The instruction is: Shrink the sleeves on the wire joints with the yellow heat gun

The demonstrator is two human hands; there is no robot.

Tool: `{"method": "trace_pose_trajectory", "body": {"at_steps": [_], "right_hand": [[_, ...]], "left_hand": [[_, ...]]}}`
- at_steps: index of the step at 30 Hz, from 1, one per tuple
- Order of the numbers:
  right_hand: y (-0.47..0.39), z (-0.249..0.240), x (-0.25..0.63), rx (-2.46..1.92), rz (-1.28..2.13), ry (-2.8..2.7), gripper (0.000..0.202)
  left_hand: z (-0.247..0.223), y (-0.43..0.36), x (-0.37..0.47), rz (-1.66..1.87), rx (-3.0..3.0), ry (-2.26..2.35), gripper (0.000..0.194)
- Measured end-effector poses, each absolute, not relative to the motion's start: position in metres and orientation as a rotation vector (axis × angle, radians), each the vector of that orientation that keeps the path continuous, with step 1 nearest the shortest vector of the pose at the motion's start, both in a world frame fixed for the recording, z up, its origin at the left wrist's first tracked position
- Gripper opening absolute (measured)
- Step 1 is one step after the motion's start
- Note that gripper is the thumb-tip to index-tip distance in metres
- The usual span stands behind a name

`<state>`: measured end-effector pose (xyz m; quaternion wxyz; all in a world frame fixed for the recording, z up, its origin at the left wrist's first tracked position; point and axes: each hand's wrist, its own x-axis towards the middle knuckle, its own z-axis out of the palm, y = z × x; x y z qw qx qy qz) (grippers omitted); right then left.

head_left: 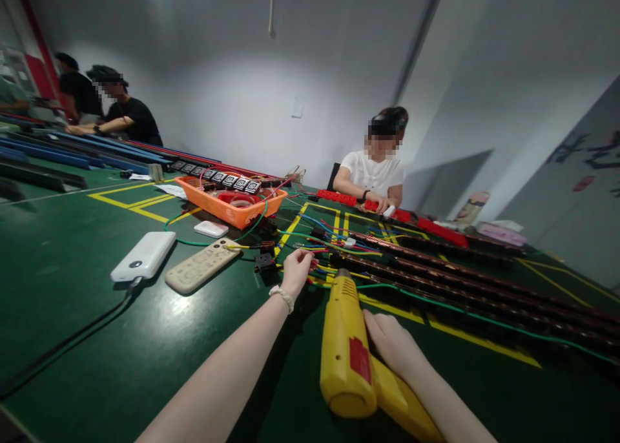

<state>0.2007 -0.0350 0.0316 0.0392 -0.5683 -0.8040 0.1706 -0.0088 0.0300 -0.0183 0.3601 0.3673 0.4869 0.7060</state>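
Note:
My right hand [390, 339] is closed round the handle of a yellow heat gun [343, 346], whose nozzle points away from me toward thin coloured wires [320, 282]. Left of the nozzle, my left hand [298, 272] is pinched at the wires, fingertips together; which strand lies between them is too small to make out for certain. A small black socket block [264, 262] sits just left of that hand. Long dark metal strips [411, 272] run off to the right from the wire ends, with a green wire [450, 306] along the nearest one.
An orange basket [227, 210] holding parts stands behind a phone [203, 267], a white power bank [145, 257] with a black cable, and a small white case [211, 228]. Across the green table [87, 314], a person in a white shirt [372, 172] works near red strips [443, 232].

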Motion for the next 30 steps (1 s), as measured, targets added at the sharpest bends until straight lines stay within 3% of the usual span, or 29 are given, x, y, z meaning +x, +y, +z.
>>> {"method": "trace_pose_trajectory", "body": {"at_steps": [9,30], "right_hand": [[-0.029,0.027,0.173,-1.715,0.513,-2.456,0.050],[-0.026,0.028,0.161,-1.601,0.493,-2.543,0.050]], "left_hand": [[-0.017,0.034,-0.008,1.793,0.970,1.273,0.005],[-0.027,0.043,-0.014,1.792,1.104,1.288,0.016]]}}
